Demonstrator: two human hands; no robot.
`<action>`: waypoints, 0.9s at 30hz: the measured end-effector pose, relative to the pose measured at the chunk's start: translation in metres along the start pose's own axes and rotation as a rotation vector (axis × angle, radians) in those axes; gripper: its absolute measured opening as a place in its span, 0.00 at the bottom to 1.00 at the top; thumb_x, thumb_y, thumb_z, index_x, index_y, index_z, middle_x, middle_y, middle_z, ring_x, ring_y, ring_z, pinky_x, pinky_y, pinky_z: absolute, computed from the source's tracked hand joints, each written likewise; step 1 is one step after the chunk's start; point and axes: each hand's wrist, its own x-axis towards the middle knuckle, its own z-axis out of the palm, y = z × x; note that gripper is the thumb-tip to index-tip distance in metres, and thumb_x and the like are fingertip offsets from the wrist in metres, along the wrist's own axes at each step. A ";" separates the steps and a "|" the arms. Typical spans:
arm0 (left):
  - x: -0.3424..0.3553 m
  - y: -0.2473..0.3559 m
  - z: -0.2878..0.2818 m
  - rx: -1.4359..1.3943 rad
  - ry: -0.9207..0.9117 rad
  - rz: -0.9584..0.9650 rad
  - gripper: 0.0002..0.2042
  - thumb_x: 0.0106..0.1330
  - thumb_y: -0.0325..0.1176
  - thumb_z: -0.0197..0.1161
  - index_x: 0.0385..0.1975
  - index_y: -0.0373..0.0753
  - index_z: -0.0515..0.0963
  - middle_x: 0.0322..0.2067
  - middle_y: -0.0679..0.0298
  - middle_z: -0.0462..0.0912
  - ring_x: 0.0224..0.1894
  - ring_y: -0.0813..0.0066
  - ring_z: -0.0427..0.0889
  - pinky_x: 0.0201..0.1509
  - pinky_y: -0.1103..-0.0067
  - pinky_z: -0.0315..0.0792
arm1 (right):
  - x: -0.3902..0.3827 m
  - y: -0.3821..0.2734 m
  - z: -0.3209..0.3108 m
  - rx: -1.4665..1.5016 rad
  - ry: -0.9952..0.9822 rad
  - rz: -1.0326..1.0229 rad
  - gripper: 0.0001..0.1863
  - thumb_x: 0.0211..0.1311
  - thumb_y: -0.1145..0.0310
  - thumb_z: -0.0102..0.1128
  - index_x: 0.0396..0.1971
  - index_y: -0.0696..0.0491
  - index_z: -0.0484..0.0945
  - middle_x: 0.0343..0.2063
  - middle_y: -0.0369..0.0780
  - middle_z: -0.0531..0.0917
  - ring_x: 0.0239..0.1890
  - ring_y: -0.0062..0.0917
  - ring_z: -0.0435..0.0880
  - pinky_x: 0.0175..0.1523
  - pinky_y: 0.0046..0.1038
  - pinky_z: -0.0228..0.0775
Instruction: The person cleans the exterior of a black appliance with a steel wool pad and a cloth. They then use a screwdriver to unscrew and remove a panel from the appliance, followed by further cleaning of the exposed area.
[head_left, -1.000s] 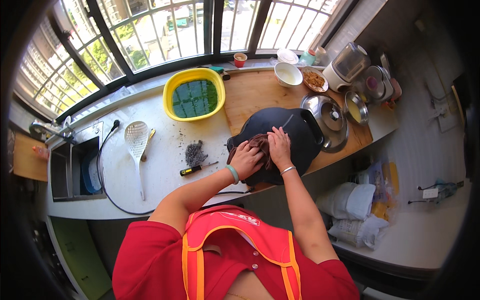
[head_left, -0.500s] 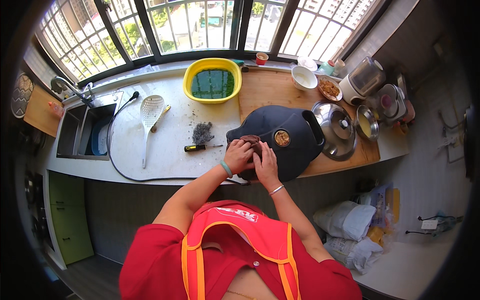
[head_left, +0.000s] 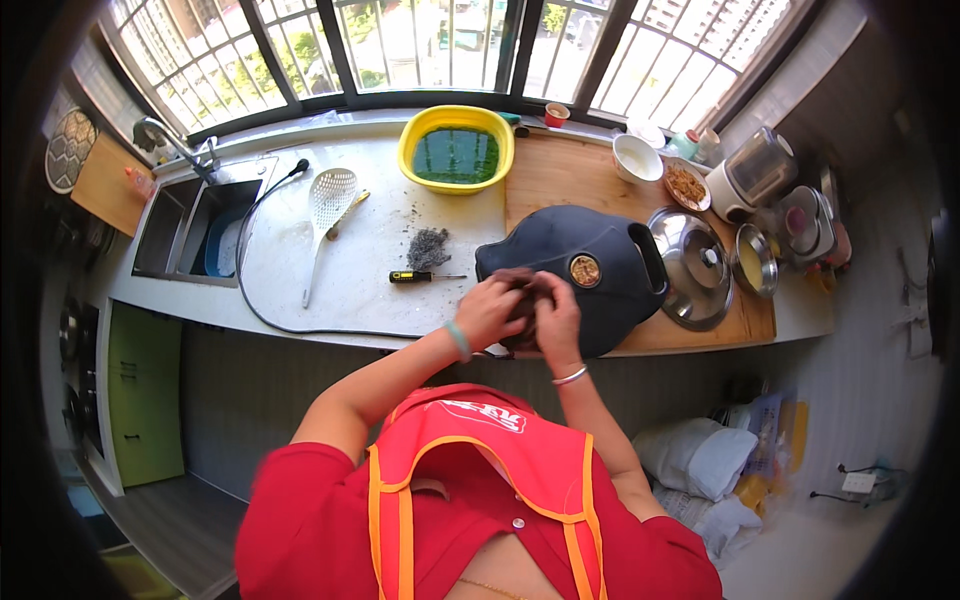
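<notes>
A crumpled brown cloth point(head_left: 523, 318) is bunched between both my hands at the near left edge of a dark grey, rounded appliance point(head_left: 620, 255). The appliance has a handle slot at its right side and a round brass-coloured piece on top. My left hand point(head_left: 486, 312), with a green bangle at the wrist, closes on the cloth from the left. From the right, my right hand point(head_left: 559, 320) pinches the same cloth. Left of the appliance lie a yellow-and-black screwdriver point(head_left: 412, 277) and a clump of grey fluff point(head_left: 428, 249). My fingers partly hide the cloth.
A yellow basin point(head_left: 455, 186) of green liquid stands near the window. A white slotted ladle point(head_left: 333, 200) and a black cord point(head_left: 300, 327) lie on the left counter, beside the sink point(head_left: 165, 235). A steel lid point(head_left: 682, 295) and bowls point(head_left: 638, 160) crowd the right.
My hands have lifted the cloth slightly and turned it, bunching it more between them. The whole view has shifted, so the counter sits further right and higher.
</notes>
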 end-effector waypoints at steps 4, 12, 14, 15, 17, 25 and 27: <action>0.029 0.013 0.031 0.151 -0.174 0.066 0.19 0.45 0.40 0.66 0.37 0.40 0.74 0.41 0.58 0.71 0.43 0.62 0.72 0.43 0.71 0.69 | 0.006 0.035 -0.026 -0.308 0.025 0.027 0.12 0.57 0.76 0.48 0.41 0.57 0.74 0.39 0.46 0.76 0.43 0.38 0.76 0.49 0.33 0.68; -0.027 -0.027 -0.028 -0.026 -0.269 -0.267 0.21 0.48 0.35 0.63 0.43 0.37 0.70 0.41 0.54 0.71 0.44 0.56 0.73 0.45 0.68 0.72 | 0.002 0.014 0.043 -0.172 -0.308 -0.119 0.12 0.57 0.75 0.49 0.42 0.57 0.74 0.36 0.48 0.77 0.40 0.42 0.77 0.46 0.35 0.69; -0.010 -0.038 -0.024 -0.085 -0.104 -0.350 0.22 0.49 0.36 0.62 0.46 0.38 0.69 0.43 0.52 0.70 0.45 0.54 0.72 0.46 0.68 0.71 | 0.030 0.011 0.050 -0.217 -0.226 -0.181 0.12 0.58 0.75 0.50 0.42 0.57 0.74 0.37 0.48 0.77 0.40 0.42 0.77 0.46 0.34 0.69; -0.001 -0.043 -0.012 -0.126 0.032 -0.370 0.23 0.50 0.36 0.62 0.48 0.38 0.68 0.43 0.51 0.69 0.45 0.53 0.72 0.47 0.67 0.70 | 0.044 0.014 0.051 -0.249 -0.179 -0.206 0.12 0.58 0.74 0.50 0.42 0.56 0.74 0.37 0.47 0.77 0.41 0.42 0.77 0.46 0.34 0.69; 0.013 -0.054 0.016 -0.152 0.045 -0.525 0.25 0.53 0.34 0.60 0.52 0.38 0.63 0.43 0.46 0.64 0.45 0.46 0.70 0.49 0.64 0.68 | 0.063 0.022 0.052 -0.378 -0.168 -0.172 0.13 0.58 0.71 0.50 0.43 0.55 0.73 0.38 0.46 0.76 0.42 0.42 0.76 0.46 0.36 0.69; 0.023 -0.064 0.058 -0.184 0.287 -0.470 0.23 0.51 0.28 0.61 0.48 0.33 0.64 0.42 0.47 0.64 0.43 0.47 0.69 0.49 0.65 0.67 | 0.059 0.040 0.065 -0.427 -0.123 -0.136 0.15 0.55 0.74 0.48 0.44 0.56 0.73 0.42 0.45 0.75 0.47 0.40 0.72 0.54 0.36 0.63; 0.028 -0.066 0.058 -0.201 0.276 -0.480 0.22 0.53 0.30 0.62 0.48 0.33 0.64 0.42 0.47 0.64 0.43 0.46 0.69 0.48 0.65 0.67 | 0.060 0.040 0.065 -0.429 -0.118 -0.139 0.16 0.54 0.74 0.48 0.44 0.57 0.72 0.44 0.45 0.75 0.48 0.40 0.72 0.55 0.35 0.62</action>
